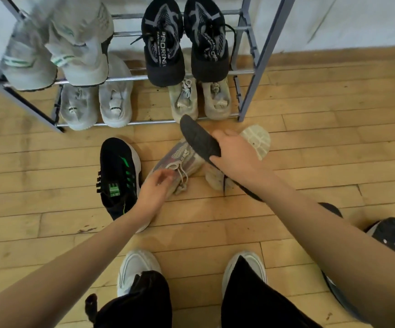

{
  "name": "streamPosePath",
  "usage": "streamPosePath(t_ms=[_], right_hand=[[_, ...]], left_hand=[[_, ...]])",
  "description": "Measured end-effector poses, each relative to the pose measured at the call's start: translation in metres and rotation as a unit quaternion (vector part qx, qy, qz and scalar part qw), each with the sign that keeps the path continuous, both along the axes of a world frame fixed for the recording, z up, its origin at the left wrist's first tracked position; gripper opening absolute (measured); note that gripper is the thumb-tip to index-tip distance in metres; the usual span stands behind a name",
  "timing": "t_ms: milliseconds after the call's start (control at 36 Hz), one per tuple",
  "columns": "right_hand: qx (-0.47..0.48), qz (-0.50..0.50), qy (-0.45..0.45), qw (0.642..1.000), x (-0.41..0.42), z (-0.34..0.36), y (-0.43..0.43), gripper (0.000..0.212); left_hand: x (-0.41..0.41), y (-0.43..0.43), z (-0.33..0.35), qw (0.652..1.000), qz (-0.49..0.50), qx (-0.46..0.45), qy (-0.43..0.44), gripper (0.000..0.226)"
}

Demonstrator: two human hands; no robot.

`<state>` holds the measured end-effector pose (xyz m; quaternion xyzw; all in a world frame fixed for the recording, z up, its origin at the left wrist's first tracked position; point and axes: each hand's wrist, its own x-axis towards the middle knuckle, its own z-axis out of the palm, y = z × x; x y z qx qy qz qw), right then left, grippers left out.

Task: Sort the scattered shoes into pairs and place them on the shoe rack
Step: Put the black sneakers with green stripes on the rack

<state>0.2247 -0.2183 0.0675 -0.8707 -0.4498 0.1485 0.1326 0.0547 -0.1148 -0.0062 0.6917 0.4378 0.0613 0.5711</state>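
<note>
**Head view - progress.** The shoe rack [250, 91] shows 2 tiers, both occupied. The upper tier carries a grey pair with green marks [57, 50] at the left and a black pair [163, 43] at the right. The lower tier carries a white pair [116, 102] at the left and a beige pair [184, 98] at the right. That makes 4 matched pairs racked, and I judge that part done.

**Outstanding.** At least 5 loose shoes are off the rack, all but 1 lying on the floor [310, 150].
- A black-and-green shoe [118, 171] lies upright, left of centre.
- A grey laced shoe [180, 157] lies just beside it.
- A pale shoe [258, 140] lies on its side, sole showing.
- A black shoe [392, 237] sits at the far right, partly hidden by the forearm.
- A dark shoe [198, 138] is raised, sole side to the camera.

Whether these make full pairs cannot be told, and no free rack space is visible.

**Hands.** The right hand [236, 150] grips the dark shoe, fingers over one edge and thumb under the other, in front of the lower tier. The left hand [153, 192] is at the laces of the grey laced shoe with its fingers curled. Blur hides whether it has hold - I cannot tell.
</note>
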Motion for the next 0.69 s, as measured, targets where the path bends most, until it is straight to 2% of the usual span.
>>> streamPosePath(t_ms=[56,167,250,361,444,500,556,611,694], right_hand=[[0.013,0.017,-0.046,0.999,-0.008,-0.001,0.014,0.04],[-0.013,0.031,0.084,0.996,-0.019,-0.013,0.027,0.049],[-0.038,0.02,0.066,0.997,-0.017,-0.026,0.021,0.047],[-0.13,-0.041,0.038,0.99,0.001,-0.043,0.001,0.053],[-0.17,-0.118,0.151,0.967,0.011,-0.05,-0.01,0.059],[-0.174,-0.132,0.202,0.955,0.01,-0.051,-0.013,0.054],[-0.175,-0.115,0.206,0.956,0.008,-0.051,-0.014,0.047],[-0.167,-0.11,0.226,0.953,0.005,-0.05,-0.017,0.049],[-0.118,-0.12,0.337,0.927,0.003,-0.049,-0.025,0.056]], left_hand=[[0.001,0.007,-0.001,0.998,0.052,-0.04,-0.007,0.02],[0.005,0.018,-0.001,0.991,0.114,-0.069,0.001,0.029],[0.007,0.019,-0.001,0.994,0.092,-0.062,0.017,0.034],[0.019,0.008,-0.003,0.997,0.028,-0.048,0.046,0.044],[0.032,-0.005,-0.006,0.995,-0.02,-0.064,0.071,0.046],[0.038,-0.015,-0.008,0.994,-0.034,-0.08,0.065,0.051],[0.045,-0.024,-0.009,0.994,-0.026,-0.093,0.05,0.058],[0.05,-0.029,-0.008,0.994,-0.001,-0.098,0.04,0.057],[0.052,-0.025,-0.01,0.995,0.035,-0.097,0.013,0.054]])
